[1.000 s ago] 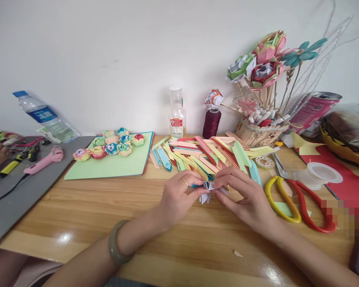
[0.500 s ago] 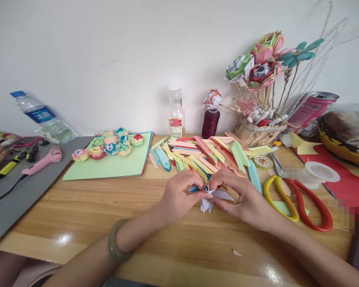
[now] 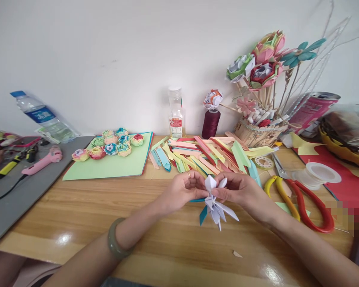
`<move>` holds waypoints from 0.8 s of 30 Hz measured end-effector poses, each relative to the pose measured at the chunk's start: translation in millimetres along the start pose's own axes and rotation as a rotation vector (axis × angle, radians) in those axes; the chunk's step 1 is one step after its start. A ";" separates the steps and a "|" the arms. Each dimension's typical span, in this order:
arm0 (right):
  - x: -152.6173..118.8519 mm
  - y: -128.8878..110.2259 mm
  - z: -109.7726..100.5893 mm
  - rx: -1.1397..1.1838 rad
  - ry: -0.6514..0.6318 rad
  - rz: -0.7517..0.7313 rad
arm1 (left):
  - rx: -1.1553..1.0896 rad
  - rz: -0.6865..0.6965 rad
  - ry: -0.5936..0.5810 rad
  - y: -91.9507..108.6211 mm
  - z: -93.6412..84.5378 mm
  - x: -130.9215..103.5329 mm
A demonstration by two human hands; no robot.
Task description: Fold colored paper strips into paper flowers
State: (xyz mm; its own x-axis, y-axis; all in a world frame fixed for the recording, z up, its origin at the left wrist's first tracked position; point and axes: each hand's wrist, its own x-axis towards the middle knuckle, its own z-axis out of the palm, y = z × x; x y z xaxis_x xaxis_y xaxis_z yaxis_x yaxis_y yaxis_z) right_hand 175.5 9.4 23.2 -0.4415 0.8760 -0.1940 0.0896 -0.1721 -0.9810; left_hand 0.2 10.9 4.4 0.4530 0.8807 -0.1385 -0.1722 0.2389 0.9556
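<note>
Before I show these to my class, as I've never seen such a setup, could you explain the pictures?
There is no machine here, just a person's two bare hands. Every picture comes from one camera worn on that person's head, looking forward and down. The left hand and right hand together hold a white and blue folded paper piece above a wooden table. Just beyond lie coloured paper strips. Small flowers sit on a green sheet to the left; scissors lie to the right.
</note>
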 end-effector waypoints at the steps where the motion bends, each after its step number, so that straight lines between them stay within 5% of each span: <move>1: 0.4 -0.1 0.2 0.003 -0.001 0.001 | -0.021 -0.016 -0.005 -0.9 -0.2 0.5; 24: 6.5 11.3 -7.3 -0.379 -0.154 -0.004 | 0.028 -0.180 0.032 -9.0 -9.1 5.2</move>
State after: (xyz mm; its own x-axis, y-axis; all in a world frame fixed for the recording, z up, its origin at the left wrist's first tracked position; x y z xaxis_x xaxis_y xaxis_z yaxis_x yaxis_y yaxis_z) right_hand 180.2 16.5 10.9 -0.5689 0.7935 -0.2162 0.3973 0.0350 -0.9170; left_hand -3.9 17.0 -7.3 0.4463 0.8373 -0.3158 -0.0663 0.3829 0.9214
